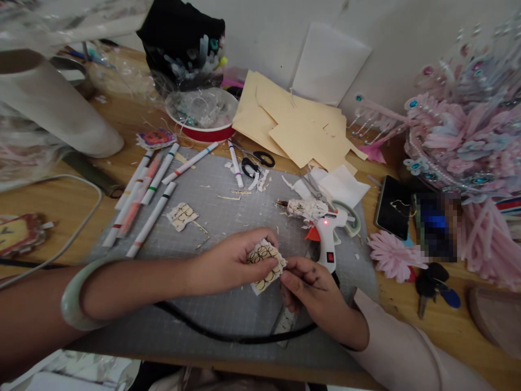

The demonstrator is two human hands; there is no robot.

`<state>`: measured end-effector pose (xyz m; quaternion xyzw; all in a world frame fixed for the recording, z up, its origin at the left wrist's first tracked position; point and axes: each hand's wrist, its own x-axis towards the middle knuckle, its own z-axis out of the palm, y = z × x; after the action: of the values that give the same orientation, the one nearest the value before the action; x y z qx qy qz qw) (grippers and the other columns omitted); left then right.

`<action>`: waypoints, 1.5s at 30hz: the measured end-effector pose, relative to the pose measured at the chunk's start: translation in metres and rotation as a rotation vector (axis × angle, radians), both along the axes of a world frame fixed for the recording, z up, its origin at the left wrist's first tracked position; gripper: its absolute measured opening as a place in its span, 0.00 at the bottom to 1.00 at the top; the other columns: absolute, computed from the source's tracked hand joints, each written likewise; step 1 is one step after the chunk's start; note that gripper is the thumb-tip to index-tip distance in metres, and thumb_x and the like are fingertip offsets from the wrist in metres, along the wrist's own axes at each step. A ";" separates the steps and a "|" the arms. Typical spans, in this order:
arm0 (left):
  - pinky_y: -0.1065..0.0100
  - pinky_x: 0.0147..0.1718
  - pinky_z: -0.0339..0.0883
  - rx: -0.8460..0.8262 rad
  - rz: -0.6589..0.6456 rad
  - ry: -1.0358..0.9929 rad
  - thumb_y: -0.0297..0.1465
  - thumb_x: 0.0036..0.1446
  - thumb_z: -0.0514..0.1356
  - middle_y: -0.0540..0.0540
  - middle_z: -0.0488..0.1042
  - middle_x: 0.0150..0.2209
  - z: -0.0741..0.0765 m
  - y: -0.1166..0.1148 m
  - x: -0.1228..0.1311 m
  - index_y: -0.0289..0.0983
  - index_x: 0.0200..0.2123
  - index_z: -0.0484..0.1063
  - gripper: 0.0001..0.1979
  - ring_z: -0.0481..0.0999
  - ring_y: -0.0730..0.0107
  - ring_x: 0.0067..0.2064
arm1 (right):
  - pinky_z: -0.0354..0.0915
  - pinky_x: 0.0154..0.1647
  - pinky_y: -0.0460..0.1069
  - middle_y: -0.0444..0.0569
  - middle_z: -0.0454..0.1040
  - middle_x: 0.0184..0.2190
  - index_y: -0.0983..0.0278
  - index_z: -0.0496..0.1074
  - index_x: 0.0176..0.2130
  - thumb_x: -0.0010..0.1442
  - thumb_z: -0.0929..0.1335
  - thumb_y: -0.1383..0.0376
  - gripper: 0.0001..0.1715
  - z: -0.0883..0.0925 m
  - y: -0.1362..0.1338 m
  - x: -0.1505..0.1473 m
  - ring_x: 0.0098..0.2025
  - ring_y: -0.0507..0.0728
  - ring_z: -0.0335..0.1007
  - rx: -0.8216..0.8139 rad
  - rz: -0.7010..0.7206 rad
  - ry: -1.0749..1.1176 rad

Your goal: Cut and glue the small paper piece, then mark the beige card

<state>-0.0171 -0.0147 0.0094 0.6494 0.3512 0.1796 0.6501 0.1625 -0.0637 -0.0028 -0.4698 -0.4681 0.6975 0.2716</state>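
My left hand is closed on a small patterned paper cutout, cream with black curved lines, its thumb lying across the front. At the cutout's right edge, my right hand is closed with thumb and fingers pinched together, touching the edge; whether anything else sits in that pinch is hidden. A similar patterned cutout lies on the grey cutting mat to the left. Just beyond my right hand rests a white glue gun with a red light and glue-crusted nozzle.
Several white markers lie at the left. Black-handled scissors and green-handled scissors are behind the hands, near yellow card sheets. A black cable crosses the mat in front. Pink flower decorations, a phone and keys are right.
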 end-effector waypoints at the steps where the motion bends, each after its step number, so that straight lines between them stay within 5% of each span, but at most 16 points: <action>1: 0.78 0.21 0.53 0.001 -0.003 0.001 0.34 0.56 0.52 0.57 0.57 0.23 0.000 0.000 0.000 0.37 0.33 0.59 0.06 0.56 0.79 0.24 | 0.56 0.16 0.40 0.38 0.62 0.16 0.67 0.67 0.33 0.56 0.64 0.54 0.18 0.000 0.000 0.000 0.16 0.44 0.56 0.002 0.004 0.008; 33: 0.75 0.24 0.53 0.519 -0.165 0.201 0.31 0.57 0.50 0.52 0.67 0.25 -0.002 -0.008 -0.005 0.38 0.35 0.59 0.03 0.66 0.75 0.25 | 0.52 0.14 0.39 0.36 0.57 0.14 0.65 0.62 0.27 0.54 0.66 0.53 0.17 0.008 0.002 -0.001 0.14 0.44 0.51 -0.048 0.026 -0.021; 45: 0.77 0.23 0.54 0.281 -0.020 0.139 0.32 0.56 0.51 0.56 0.62 0.23 0.002 -0.005 -0.003 0.38 0.33 0.60 0.04 0.62 0.78 0.24 | 0.55 0.15 0.41 0.38 0.61 0.15 0.66 0.65 0.30 0.53 0.65 0.48 0.22 -0.002 0.002 -0.001 0.15 0.45 0.55 -0.036 -0.011 0.001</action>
<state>-0.0205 -0.0195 0.0118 0.7484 0.3604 0.1750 0.5286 0.1611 -0.0616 -0.0043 -0.4771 -0.4527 0.7043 0.2672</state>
